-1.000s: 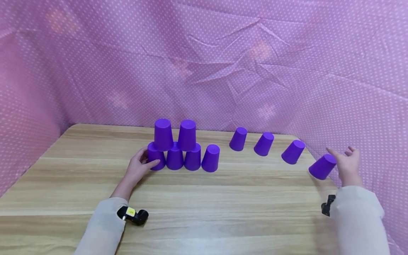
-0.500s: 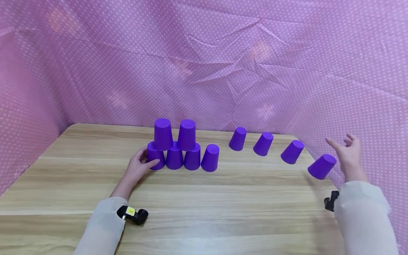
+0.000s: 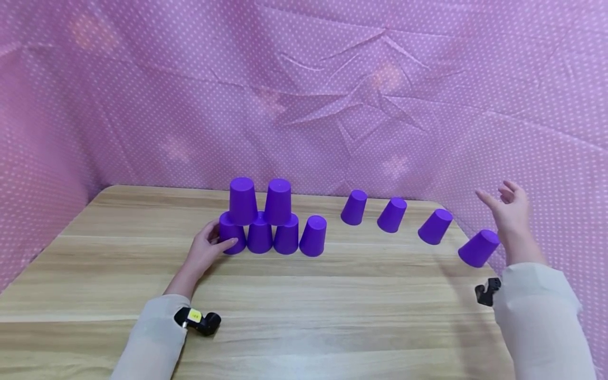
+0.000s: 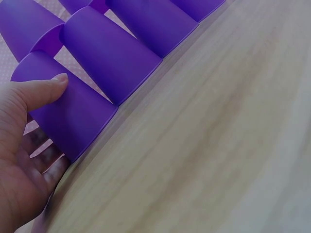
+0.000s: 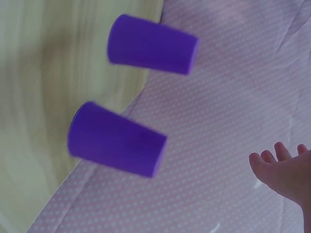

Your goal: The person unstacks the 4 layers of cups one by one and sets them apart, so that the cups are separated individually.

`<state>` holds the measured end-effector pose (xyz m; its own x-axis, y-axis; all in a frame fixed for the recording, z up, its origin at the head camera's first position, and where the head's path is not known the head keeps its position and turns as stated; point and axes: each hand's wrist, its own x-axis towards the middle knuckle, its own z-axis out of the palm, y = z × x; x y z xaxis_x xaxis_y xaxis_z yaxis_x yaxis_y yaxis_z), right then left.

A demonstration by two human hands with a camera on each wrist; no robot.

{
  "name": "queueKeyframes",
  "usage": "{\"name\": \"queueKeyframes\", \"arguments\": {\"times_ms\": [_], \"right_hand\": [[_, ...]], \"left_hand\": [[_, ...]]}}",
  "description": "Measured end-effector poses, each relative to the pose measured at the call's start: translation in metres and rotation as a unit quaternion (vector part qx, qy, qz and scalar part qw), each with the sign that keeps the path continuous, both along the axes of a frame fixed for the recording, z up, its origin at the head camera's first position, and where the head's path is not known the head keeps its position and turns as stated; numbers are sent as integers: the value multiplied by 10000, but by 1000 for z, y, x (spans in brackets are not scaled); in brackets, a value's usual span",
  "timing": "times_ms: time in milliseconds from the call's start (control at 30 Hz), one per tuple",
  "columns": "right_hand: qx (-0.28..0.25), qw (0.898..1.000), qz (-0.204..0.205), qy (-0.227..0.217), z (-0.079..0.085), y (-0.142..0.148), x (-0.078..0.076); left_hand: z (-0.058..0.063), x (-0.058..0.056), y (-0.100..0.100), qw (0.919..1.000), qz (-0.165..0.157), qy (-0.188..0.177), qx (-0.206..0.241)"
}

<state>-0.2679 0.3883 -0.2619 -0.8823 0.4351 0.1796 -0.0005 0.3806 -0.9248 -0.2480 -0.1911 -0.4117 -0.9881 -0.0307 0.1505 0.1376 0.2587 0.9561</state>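
Pink dotted cloth [image 3: 304,79] behind wood-grain table [image 3: 304,306]. L hand [image 3: 203,253] grips L-end base cup [image 3: 232,231]; R hand [image 3: 513,219], fingers loose, holds nothing, near four spare cups [image 3: 435,227] at R. Step in hand: prob. stacking; next move likely calls for pinching a spare cup, setting it beside two upper cups [image 3: 243,203]. Cups look purple, smooth, upside down; base row [image 3: 260,237] has four.

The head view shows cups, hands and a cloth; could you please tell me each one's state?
Left hand: holding the leftmost bottom cup
Bottom four cups: upside down, in a row
Top two cups: upside down, resting across the three leftmost bottom cups
Right four cups: upside down, set apart
Right hand: in the air, holding nothing
Cloth: hanging, creased
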Motion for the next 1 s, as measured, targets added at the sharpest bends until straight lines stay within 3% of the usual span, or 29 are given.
{"name": "queueKeyframes", "arguments": {"times_ms": [167, 467, 800, 1000], "right_hand": [[-7, 9996, 170, 244, 5, -19, -2], [-683, 9937, 702, 548, 7, -56, -2], [-980, 9846, 1254, 718, -3, -85, -6], [-1210, 9742, 1686, 892, -5, -106, -6]], "left_hand": [[0, 0, -1, 10000, 4, -21, -29], [0, -3, -1, 10000, -38, 34, 38], [1, -3, -2, 10000, -49, -75, -1], [1, -4, -3, 10000, -35, -66, -4]]}}
